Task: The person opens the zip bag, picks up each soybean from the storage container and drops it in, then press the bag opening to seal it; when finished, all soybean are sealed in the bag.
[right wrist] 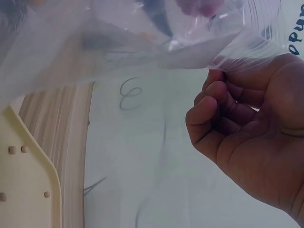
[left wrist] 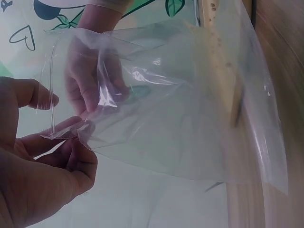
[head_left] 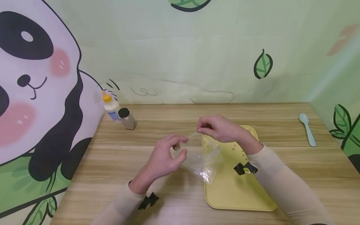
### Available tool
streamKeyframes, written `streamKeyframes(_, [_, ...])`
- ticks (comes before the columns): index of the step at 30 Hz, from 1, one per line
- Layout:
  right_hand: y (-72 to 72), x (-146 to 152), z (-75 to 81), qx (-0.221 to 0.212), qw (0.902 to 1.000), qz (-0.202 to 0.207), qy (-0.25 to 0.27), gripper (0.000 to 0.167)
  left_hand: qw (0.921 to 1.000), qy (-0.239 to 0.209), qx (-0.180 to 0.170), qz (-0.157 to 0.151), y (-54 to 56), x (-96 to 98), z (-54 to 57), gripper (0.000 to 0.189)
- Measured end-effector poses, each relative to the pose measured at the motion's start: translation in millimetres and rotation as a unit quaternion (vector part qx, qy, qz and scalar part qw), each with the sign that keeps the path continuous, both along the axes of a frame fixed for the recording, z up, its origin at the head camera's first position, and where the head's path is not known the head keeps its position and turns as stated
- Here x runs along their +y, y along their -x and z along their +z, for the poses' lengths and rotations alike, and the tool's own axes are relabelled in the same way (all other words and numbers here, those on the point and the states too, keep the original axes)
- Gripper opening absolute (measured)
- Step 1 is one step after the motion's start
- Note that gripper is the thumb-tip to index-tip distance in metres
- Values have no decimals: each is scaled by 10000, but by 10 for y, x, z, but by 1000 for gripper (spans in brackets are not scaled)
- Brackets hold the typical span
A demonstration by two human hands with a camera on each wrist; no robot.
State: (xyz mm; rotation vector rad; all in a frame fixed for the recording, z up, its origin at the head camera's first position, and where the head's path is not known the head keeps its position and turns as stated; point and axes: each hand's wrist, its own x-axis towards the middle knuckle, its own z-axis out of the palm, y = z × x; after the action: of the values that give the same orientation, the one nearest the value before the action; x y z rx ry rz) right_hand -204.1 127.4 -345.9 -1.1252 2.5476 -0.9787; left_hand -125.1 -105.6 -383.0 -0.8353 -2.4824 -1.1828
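A clear plastic zip bag [head_left: 198, 162] hangs between both hands above the table, overlapping the left side of a yellow tray [head_left: 236, 192]. With thumb and fingers, my right hand [head_left: 220, 128] pinches the bag's top corner; the right wrist view shows this hand [right wrist: 256, 128] at the ridged opening. My left hand [head_left: 163, 157] grips the other end of the opening. In the left wrist view its lower fingers [left wrist: 78, 154] curl at the bag's edge, while the index finger lies near the zip strip, apart from the thumb. The bag looks empty.
Several small tan pellets [right wrist: 12, 150] lie on the tray. At the back left stand a white bottle with a yellow cap [head_left: 113, 111] and a black-lidded jar [head_left: 127, 119]. A pale blue spoon [head_left: 308, 131] lies at the right. A painted wall [head_left: 180, 62] rises behind the table.
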Motion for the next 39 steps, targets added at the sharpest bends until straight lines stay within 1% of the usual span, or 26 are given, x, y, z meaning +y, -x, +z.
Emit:
streamKeyframes(6, [-14, 22, -2, 42, 9997, 88, 242, 6, 10000, -88, -29, 2, 7, -8, 1, 27])
streamKeyframes(12, [-28, 43, 1, 54, 9992, 57, 393, 7, 9997, -119, -58, 209, 21, -39, 23, 29])
streamKeyframes(20, [-45, 75, 20, -29, 9998, -44, 202, 15, 9983, -213, -309, 446, 54, -103, 27, 30])
streamKeyframes(25, [-52, 108, 38, -93, 9999, -87, 8, 17, 9975, -296, -348, 537, 82, -143, 29, 31])
streamKeyframes(31, [-40, 151, 16, -66, 9998, -137, -92, 9, 9972, -377, -343, 544, 101, -181, 45, 31])
streamKeyframes(34, [-46, 162, 13, -18, 9997, -188, -128, 5, 9976, -314, -339, 511, 108, -211, 59, 30])
streamKeyframes(39, [-62, 175, 20, -79, 9993, -345, -136, 5, 9982, -113, -266, 530, 113, -283, 121, 29])
